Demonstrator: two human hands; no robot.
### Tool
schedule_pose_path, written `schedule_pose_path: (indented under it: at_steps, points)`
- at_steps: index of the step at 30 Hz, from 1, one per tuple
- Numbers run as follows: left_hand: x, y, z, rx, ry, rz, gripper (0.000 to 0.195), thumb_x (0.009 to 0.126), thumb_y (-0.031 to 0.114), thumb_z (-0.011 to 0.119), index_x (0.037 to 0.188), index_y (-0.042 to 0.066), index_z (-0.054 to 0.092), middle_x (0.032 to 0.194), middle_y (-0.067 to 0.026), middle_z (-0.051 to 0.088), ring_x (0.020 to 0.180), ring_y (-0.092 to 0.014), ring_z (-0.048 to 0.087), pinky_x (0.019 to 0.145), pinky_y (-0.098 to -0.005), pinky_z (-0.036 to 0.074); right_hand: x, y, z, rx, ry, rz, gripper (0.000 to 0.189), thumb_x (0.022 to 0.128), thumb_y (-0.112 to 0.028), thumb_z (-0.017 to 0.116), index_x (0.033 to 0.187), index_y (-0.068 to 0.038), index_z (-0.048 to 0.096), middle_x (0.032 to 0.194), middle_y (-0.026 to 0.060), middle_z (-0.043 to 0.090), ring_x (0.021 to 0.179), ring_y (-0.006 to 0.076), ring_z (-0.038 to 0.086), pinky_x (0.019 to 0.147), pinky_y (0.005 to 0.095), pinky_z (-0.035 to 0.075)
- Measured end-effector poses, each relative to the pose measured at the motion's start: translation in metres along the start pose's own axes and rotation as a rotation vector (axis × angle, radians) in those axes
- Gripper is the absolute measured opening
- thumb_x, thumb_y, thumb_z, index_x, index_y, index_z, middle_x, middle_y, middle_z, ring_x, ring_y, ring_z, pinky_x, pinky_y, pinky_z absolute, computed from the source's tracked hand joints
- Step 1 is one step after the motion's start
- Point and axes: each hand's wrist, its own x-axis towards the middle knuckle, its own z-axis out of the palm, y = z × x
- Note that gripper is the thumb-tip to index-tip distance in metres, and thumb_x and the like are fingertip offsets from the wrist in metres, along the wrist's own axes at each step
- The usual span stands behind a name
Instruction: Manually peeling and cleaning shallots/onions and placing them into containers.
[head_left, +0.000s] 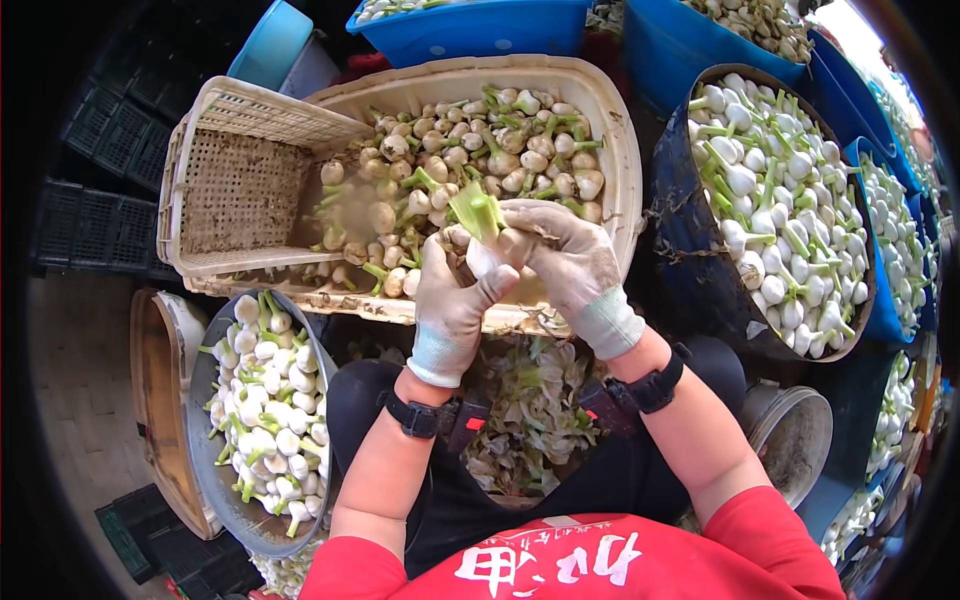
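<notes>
A garlic bulb (481, 259) with a white base and a split green stem (477, 211) is held between my two hands above a large cream plastic tub (626, 157). My left hand (455, 300), in an off-white glove with a pale green cuff, grips the bulb from the left, thumb pointing inward. From the other side my right hand (574, 259), gloved alike, pinches at the bulb and the base of its stem; its fingertips are partly hidden. Unpeeled, soiled garlic bulbs (502, 161) lie in murky water in the tub below.
A perforated plastic crate (244, 195) sits tilted in the tub's left end. Peeled white garlic fills a grey basin (196, 480) at left and a dark drum (675, 247) at right. Stripped skins (532, 405) pile between my knees. A whitish bucket (799, 442) lies right; blue tubs (480, 34) stand behind.
</notes>
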Motion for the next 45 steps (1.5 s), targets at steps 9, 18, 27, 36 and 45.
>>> schedule_pose_path:
  at_steps: [9,18,27,36,45]
  points:
    - [0.002,0.010,0.004,-0.291,-0.463,-0.110,0.062,0.077,0.032,0.068,0.123,-0.004,0.047,0.106,-0.0139,0.064,0.094,-0.020,0.062,0.085,-0.0325,0.048,0.018,0.005,-0.012,-0.307,0.313,-0.348,0.012,0.087,-0.003,0.069,0.098,-0.002,0.072,0.086,0.0083,0.069,0.082,0.0189,0.067,0.075,0.0291,0.053]
    - [-0.003,0.013,-0.003,-0.280,-0.177,-0.207,0.076,0.081,0.029,0.071,0.142,-0.002,0.038,0.125,-0.0154,0.058,0.112,-0.024,0.057,0.103,-0.0369,0.041,0.006,-0.029,-0.044,-0.109,-0.186,0.057,0.046,0.093,-0.042,0.067,0.112,0.000,0.066,0.078,0.0053,0.067,0.069,0.0085,0.064,0.064,0.0242,0.052]
    - [0.006,0.030,-0.036,0.917,-0.279,0.142,0.083,0.074,0.018,0.076,0.143,0.000,0.033,0.111,-0.0172,0.060,0.097,-0.027,0.061,0.083,-0.0359,0.049,-0.004,-0.019,-0.019,0.144,-0.459,0.091,0.036,0.087,-0.017,0.075,0.117,0.001,0.067,0.127,0.0086,0.057,0.096,0.0144,0.063,0.080,0.0272,0.053]
    - [0.007,0.036,-0.040,0.660,-0.347,0.212,0.064,0.081,-0.002,0.059,0.142,-0.006,0.040,0.132,-0.0140,0.054,0.113,-0.018,0.055,0.096,-0.0297,0.044,-0.008,-0.008,-0.004,0.257,-0.258,0.098,0.016,0.098,-0.017,0.059,0.105,-0.003,0.061,0.095,0.0030,0.062,0.085,0.0125,0.057,0.078,0.0281,0.047]
    - [0.009,0.000,-0.048,-0.720,-0.095,-0.257,0.047,0.100,0.039,0.049,0.128,0.001,0.053,0.107,-0.0136,0.065,0.093,-0.026,0.067,0.077,-0.0375,0.056,-0.011,-0.035,-0.027,0.605,-0.750,0.059,0.027,0.088,-0.026,0.073,0.096,-0.002,0.065,0.098,0.0092,0.064,0.077,0.0104,0.060,0.067,0.0220,0.050]
